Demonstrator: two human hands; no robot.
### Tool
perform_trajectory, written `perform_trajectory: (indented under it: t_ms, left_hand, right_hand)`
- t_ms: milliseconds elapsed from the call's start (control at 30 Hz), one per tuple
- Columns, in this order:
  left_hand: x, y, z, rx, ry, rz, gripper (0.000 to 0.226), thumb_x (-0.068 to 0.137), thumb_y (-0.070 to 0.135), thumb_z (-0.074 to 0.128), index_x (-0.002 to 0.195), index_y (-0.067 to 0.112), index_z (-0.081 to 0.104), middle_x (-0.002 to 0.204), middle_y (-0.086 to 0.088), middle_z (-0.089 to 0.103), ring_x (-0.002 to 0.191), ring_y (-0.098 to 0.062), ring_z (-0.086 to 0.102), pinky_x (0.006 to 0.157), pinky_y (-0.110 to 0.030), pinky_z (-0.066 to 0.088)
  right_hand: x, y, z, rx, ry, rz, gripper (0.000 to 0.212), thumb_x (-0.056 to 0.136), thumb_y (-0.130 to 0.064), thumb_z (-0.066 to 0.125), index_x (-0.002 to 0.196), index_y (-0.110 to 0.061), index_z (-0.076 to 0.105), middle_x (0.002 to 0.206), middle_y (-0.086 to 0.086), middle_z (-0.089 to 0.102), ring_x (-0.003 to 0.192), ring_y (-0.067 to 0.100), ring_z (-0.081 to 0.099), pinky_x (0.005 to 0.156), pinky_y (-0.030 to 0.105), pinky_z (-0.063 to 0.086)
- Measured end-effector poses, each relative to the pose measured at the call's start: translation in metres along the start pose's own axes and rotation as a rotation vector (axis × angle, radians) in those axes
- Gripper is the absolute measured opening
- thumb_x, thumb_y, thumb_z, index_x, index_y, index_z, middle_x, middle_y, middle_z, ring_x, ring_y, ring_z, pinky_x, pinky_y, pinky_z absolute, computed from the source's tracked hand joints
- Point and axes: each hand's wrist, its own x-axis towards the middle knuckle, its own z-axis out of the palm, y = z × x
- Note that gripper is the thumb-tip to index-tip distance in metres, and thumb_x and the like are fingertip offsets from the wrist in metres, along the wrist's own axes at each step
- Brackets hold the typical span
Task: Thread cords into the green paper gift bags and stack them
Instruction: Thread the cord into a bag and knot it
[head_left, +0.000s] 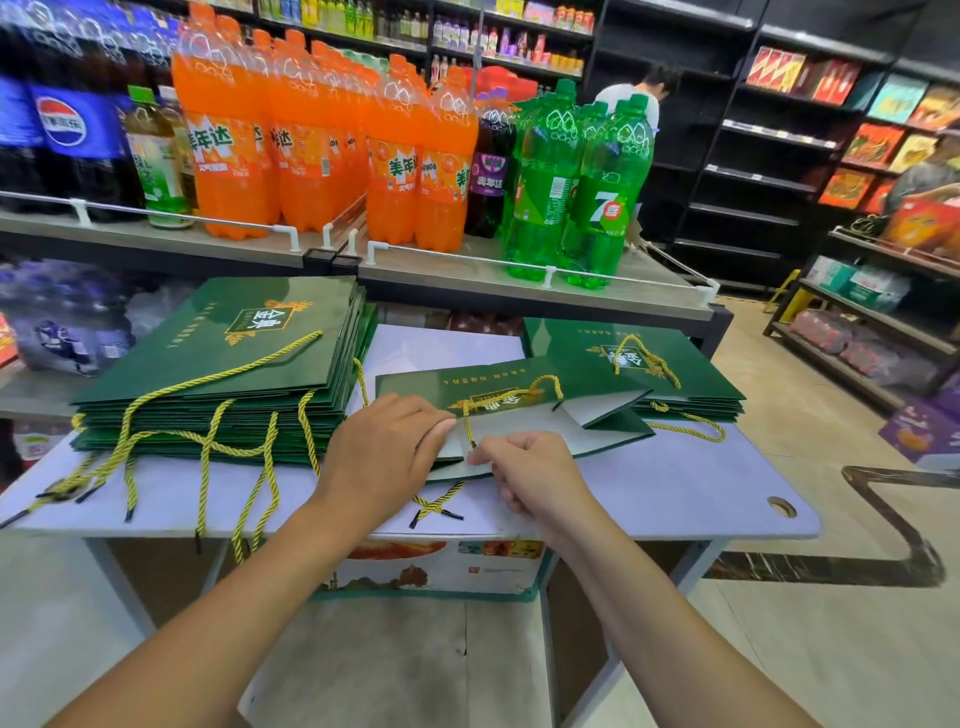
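While one green bag (498, 395) lies flat mid-counter, step in hand: threading its near-side handle.
Left hand (384, 441): fingers fairly straight, pressing down the bag's mouth edge.
Right hand (530, 473): fingers pinching the yellow cord (469, 431) at the rim.
Left stack (234, 364): bags draped with loose cords, likely awaiting threading.
Right stack (691, 374): bags with handles fitted, likely finished.
Counter (675, 488): pale board carrying everything.
Next move, judged: draw the cord end through, secure it, then shift the bag onto the right stack.
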Motion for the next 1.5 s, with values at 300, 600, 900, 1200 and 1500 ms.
perform_trajectory:
  t_ms: [300, 600, 900, 1200, 1500]
  left_hand:
    - [0.001, 0.004, -0.006, -0.052, -0.123, 0.001, 0.033, 0.093, 0.052, 0.051, 0.094, 0.032, 0.077, 0.093, 0.018, 0.068, 0.084, -0.01, 0.055, 0.067, -0.032, 0.047]
    - [0.005, -0.004, 0.007, 0.063, -0.67, -0.134, 0.073, 0.1, 0.058, 0.007, 0.165, 0.025, 0.012, 0.172, 0.008, 0.006, 0.158, -0.01, 0.0, 0.129, -0.043, 0.006]
    - [0.008, -0.003, 0.004, 0.049, -0.757, -0.095, 0.062, 0.108, 0.051, 0.014, 0.165, 0.027, 0.004, 0.171, 0.012, 0.0, 0.156, -0.004, -0.004, 0.127, -0.036, -0.003]
    - [0.008, -0.004, 0.004, 0.035, -0.744, -0.095, 0.061, 0.109, 0.051, 0.016, 0.165, 0.028, 0.01, 0.171, 0.012, 0.007, 0.157, -0.005, 0.001, 0.127, -0.037, 0.001]
    - [0.009, -0.001, 0.001, 0.008, -0.751, -0.096, 0.073, 0.1, 0.073, 0.015, 0.162, 0.035, 0.017, 0.171, 0.012, 0.009, 0.158, -0.009, 0.001, 0.129, -0.041, 0.003]
  right_hand:
    - [-0.003, -0.023, -0.031, -0.645, 0.118, -0.51, 0.058, 0.098, -0.059, 0.053, 0.076, -0.009, 0.072, 0.052, 0.007, 0.053, 0.046, 0.016, 0.041, 0.052, 0.029, 0.035]
    - [0.087, -0.042, -0.037, -1.316, -0.236, -0.594, 0.042, 0.101, -0.029, 0.061, 0.142, -0.031, 0.058, 0.145, 0.002, 0.054, 0.136, 0.025, 0.046, 0.11, 0.051, 0.043]
    - [0.109, -0.065, -0.04, -1.218, -0.155, -0.611, 0.012, 0.104, -0.022, 0.05, 0.105, -0.018, 0.061, 0.103, 0.002, 0.07, 0.09, 0.022, 0.062, 0.082, 0.042, 0.055]
    - [0.107, -0.069, -0.058, -1.0, -0.086, -0.57, 0.009, 0.109, -0.018, 0.044, 0.105, -0.015, 0.051, 0.093, 0.002, 0.063, 0.078, 0.024, 0.067, 0.072, 0.047, 0.057]
    - [0.116, -0.066, -0.053, -0.818, -0.084, -0.53, 0.037, 0.102, -0.039, 0.054, 0.079, -0.015, 0.069, 0.065, -0.002, 0.057, 0.056, 0.015, 0.048, 0.057, 0.03, 0.039]
